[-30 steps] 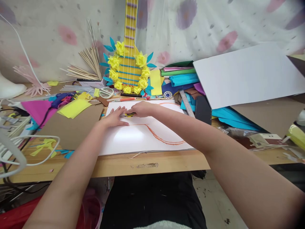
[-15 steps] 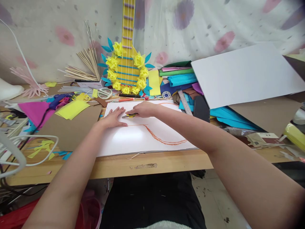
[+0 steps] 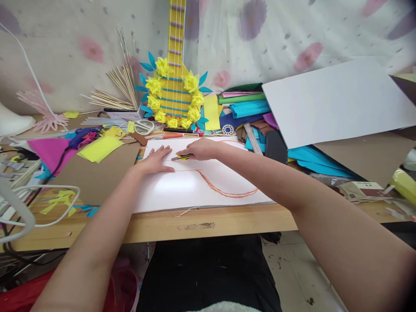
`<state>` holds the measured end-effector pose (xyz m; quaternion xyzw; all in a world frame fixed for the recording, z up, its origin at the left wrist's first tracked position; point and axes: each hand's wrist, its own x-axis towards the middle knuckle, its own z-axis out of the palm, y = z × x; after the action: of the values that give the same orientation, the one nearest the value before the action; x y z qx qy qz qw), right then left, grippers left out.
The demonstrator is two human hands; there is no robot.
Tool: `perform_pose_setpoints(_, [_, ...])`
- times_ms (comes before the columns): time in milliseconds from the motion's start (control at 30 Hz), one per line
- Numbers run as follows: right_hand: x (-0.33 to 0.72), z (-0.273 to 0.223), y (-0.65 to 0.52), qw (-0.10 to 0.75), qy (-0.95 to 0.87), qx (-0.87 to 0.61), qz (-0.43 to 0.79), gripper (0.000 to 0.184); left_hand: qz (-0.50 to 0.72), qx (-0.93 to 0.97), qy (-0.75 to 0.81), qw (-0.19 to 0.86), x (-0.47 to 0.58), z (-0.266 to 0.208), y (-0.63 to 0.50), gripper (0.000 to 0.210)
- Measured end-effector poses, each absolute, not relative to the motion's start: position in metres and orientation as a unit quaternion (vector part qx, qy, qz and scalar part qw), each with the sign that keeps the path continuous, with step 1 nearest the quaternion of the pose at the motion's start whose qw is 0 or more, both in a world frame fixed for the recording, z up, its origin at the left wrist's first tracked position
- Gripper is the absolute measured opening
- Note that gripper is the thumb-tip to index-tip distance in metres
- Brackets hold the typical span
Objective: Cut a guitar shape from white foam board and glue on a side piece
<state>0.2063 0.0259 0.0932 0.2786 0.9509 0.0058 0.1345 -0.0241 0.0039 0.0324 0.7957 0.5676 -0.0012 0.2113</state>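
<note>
Knife has crept right, with the right hand curled round it over the white board on the bench, but the blade's aimed at the empty, spread-flat left hand, so one slip could mean a nasty nick.

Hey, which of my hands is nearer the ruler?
Right. Your right hand is left of the ruler, gripping a cutter; your left hand lies farther left, on the white board.

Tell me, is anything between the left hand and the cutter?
Nothing visible is in the way. Only the white board shows in the gap between the left hand and the cutter, which the right hand holds.
</note>
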Motion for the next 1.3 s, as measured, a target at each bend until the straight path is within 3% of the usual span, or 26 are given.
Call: perform_pose_setpoints(1300, [0.247,0.097,0.037,0.137,0.948,0.286,0.003,0.048,-0.005,0.804,0.557,0.206,-0.029,0.027,0.010,0.103])
